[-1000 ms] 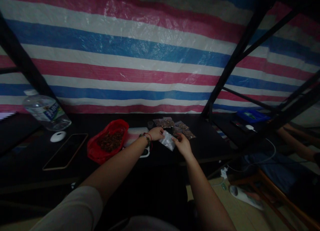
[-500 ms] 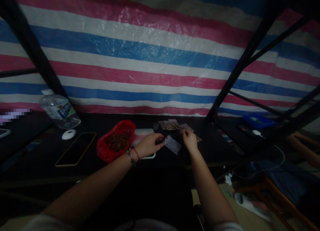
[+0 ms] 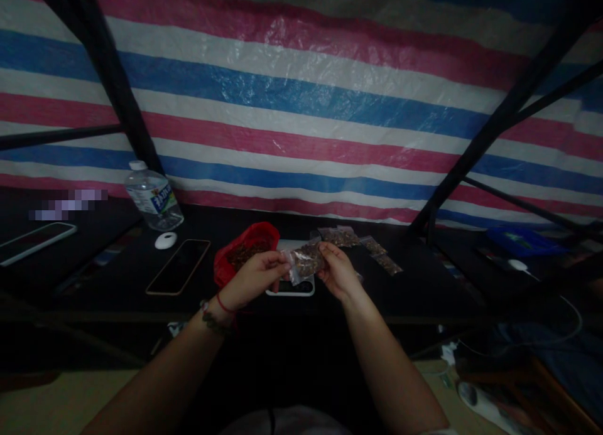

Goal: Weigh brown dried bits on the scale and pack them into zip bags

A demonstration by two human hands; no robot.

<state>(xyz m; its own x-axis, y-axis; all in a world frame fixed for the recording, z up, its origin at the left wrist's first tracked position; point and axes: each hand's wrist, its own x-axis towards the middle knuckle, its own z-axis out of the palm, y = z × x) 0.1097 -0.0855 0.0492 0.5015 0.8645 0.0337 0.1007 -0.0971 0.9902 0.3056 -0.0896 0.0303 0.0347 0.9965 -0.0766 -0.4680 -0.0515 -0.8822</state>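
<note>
Between my two hands is a small clear zip bag with brown bits in it, tilted above a white scale. My left hand pinches its left edge, and my right hand grips the right edge with thumb and fingers. Just behind my left hand lies a red plastic bag, its mouth open on a heap of brown pieces. Several filled zip bags lie on the black table beyond my right hand, two of them further to the right. My hands cover much of the scale.
Left of the red bag are a phone, a white mouse and a large clear bottle. Black metal posts rise on both sides before a striped plastic sheet. A blue tray and a white cable sit at right.
My hands have come together and now hold a filled zip bag over the scale. Before, they were apart, the left near an empty bag. The view has turned slightly left.
</note>
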